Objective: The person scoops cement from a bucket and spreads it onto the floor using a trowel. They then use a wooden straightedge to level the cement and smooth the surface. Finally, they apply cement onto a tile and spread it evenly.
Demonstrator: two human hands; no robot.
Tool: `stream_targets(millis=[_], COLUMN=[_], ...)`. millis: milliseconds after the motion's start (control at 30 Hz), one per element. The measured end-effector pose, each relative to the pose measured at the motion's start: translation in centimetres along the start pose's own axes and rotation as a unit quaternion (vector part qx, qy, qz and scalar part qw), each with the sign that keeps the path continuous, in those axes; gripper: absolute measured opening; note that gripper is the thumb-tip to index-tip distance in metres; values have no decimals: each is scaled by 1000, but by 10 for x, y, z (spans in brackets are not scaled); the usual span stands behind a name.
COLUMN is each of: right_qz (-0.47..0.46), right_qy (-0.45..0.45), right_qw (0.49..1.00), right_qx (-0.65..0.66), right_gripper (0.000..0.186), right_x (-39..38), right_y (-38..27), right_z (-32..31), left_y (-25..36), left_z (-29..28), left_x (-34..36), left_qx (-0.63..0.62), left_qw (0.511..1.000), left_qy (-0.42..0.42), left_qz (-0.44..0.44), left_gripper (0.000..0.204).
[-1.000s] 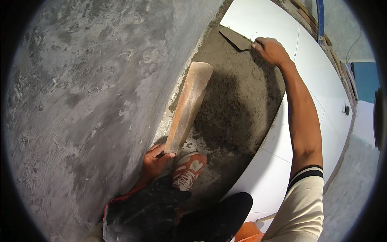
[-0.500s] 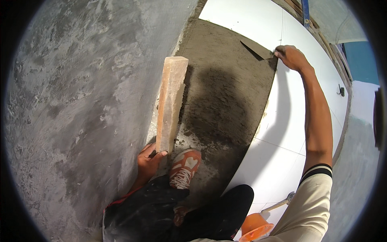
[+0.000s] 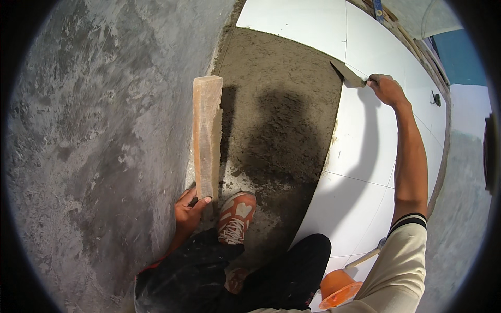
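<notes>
My left hand [image 3: 191,207] is closed round the near end of a wooden straightedge board [image 3: 207,135], which stands tilted up beside the grey wall. In my right hand [image 3: 386,89] is the handle of a trowel [image 3: 350,76]. Its dark, thin blade reaches left over the corner where the white tiles [image 3: 360,135] meet the wet mortar bed [image 3: 276,62]. The mortar fills the strip between the wall and the tiles, and shadows fall across it. Most of the trowel's handle is hidden in my fist.
A rough grey wall [image 3: 115,130] rises along the left. My orange and white shoe [image 3: 237,216] rests at the mortar's near edge. An orange bucket or bowl [image 3: 336,288] and a mallet-like tool [image 3: 365,257] lie at the lower right. Wooden strips [image 3: 412,47] line the far tile edge.
My right hand has drawn the trowel to the right, off the mortar and onto the tile corner. The board in my left hand now leans less to the right.
</notes>
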State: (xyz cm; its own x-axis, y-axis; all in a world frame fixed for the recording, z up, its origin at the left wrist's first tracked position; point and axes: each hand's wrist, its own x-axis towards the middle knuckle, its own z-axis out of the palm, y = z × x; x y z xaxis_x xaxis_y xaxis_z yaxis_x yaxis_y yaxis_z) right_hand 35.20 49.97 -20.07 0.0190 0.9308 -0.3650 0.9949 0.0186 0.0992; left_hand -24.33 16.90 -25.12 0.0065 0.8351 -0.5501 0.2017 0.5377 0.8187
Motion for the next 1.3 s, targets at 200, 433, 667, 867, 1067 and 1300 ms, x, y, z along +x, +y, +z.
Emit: stream_targets(millis=[200, 433, 667, 867, 1067, 1300], right_qz=[38, 116, 76, 87, -7, -61], right_qy=[40, 159, 156, 161, 165, 144], right_qw=[998, 967, 966, 968, 966, 973], right_qx=[-2, 164, 192, 171, 200, 172], right_gripper=[35, 41, 41, 44, 43, 43], right_x=[-36, -84, -66, -40, -29, 7], right_y=[-27, -103, -145, -150, -223, -265], right_z=[22, 94, 86, 88, 75, 58], left_y=[-6, -21, -11, -14, -22, -14], left_z=[5, 2, 2, 2, -1, 3], left_x=[1, 2, -1, 1, -3, -3], left_qx=[-15, -17, -12, -24, -4, 3], left_qw=[999, 997, 997, 996, 997, 998], left_qy=[42, 43, 53, 51, 54, 57], left_qz=[28, 62, 62, 72, 50, 32], left_gripper=[40, 43, 39, 39, 40, 41])
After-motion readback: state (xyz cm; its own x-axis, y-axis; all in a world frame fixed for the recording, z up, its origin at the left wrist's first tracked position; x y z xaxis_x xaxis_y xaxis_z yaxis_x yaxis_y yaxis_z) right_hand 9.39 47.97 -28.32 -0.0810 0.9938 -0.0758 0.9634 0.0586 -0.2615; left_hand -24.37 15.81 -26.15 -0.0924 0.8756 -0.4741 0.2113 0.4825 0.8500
